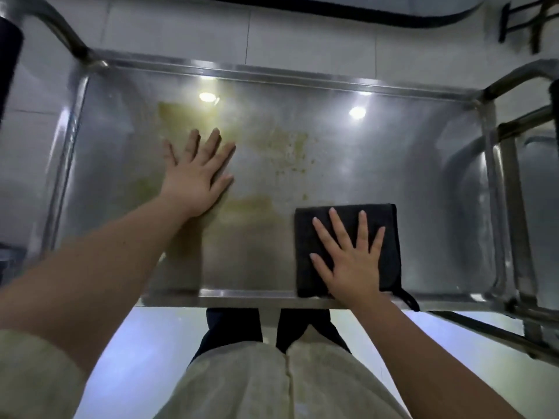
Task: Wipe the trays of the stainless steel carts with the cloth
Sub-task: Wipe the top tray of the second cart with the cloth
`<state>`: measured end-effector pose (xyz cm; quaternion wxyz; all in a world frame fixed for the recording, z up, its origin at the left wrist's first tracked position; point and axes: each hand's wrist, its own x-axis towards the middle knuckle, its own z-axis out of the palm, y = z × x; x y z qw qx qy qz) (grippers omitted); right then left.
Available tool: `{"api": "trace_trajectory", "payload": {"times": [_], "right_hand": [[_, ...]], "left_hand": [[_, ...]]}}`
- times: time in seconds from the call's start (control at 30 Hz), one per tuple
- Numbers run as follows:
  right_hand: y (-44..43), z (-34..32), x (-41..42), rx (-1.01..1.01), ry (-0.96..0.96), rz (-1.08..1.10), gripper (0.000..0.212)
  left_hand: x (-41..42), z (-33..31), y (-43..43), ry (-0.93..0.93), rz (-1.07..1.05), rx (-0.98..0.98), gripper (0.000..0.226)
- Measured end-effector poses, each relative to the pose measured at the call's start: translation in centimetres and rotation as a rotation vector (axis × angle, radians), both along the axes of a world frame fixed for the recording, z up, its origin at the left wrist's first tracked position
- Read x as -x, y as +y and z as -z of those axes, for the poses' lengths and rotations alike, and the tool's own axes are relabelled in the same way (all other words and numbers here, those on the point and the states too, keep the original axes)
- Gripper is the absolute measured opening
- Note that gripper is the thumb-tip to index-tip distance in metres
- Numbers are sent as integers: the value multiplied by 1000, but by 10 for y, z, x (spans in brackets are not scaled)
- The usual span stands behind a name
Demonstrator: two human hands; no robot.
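The stainless steel tray [393, 164], its long axis running left to right, is showing yellowish smears. The right hand [351, 258] is pressing flat-fingered on a folded black cloth [311, 234] by the near rim; the left hand [193, 173] is lying spread on bare metal.

Single head-worn wide-angle view, looking steeply down from close above the cart tray [393, 164], which fills the frame's centre.

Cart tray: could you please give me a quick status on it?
Left hand flat on tray, bare. Right hand pressing black cloth flat, near edge. Yellowish stains mid-tray, unwiped. Nothing blocking.
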<state>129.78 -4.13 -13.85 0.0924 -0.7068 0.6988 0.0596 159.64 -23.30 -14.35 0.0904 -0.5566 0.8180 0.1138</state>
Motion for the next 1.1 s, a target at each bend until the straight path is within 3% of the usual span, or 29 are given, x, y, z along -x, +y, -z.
{"api": "trace_trajectory", "payload": {"times": [0.27, 0.37, 0.47, 0.7, 0.8, 0.9, 1.1], "right_hand": [[-203, 4, -33, -65, -31, 246, 64], [-236, 8, -35, -81, -25, 261, 64], [-199, 5, -41, -60, -21, 232, 65], [8, -5, -86, -87, -22, 60, 64], [23, -8, -88, -136, -36, -2, 64], [-38, -8, -73, -93, -28, 2, 64], [-250, 3, -48, -87, -34, 123, 64]], "left_hand": [[-4, 13, -3, 50, 4, 65, 64], [-5, 19, -3, 76, 8, 90, 62], [-4, 20, -2, 97, 6, 98, 61], [-3, 16, -2, 96, 1, 69, 62], [-4, 14, -1, 105, -5, 56, 62], [-3, 12, -2, 111, -7, 55, 62], [-3, 15, -1, 135, -22, 74, 62]]}}
